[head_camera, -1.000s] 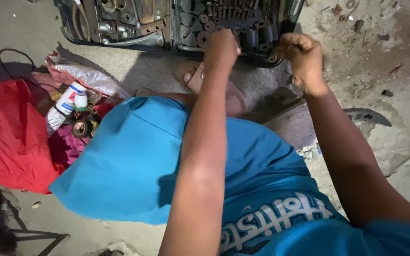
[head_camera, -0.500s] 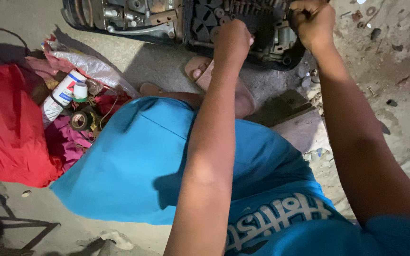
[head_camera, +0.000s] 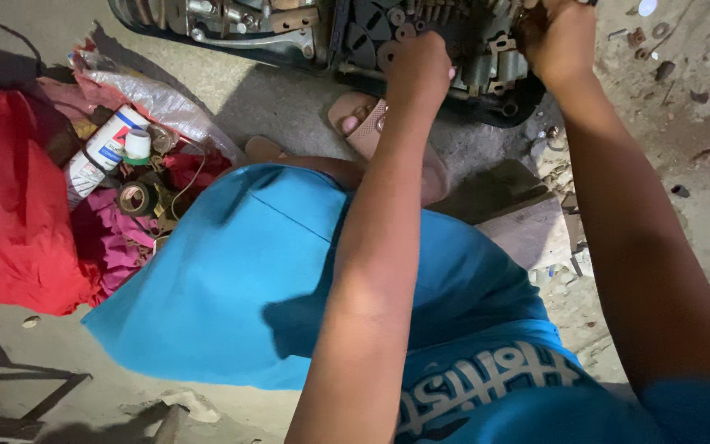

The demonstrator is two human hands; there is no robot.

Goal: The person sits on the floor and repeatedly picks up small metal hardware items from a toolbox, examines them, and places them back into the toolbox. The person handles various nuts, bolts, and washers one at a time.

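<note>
Black and greasy, the machine casing [head_camera: 421, 41] lies on the concrete floor [head_camera: 289, 107] at the person's feet, within reach of the left hand [head_camera: 419, 72] and right hand [head_camera: 564, 41], both curled tight on its parts.

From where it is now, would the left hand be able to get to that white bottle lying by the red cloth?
Probably yes. The left hand is on the dark machine part, while the white bottle lies uncovered on the pile to its left. Only the blue-clad knee sits between them, low enough to reach over.
</note>
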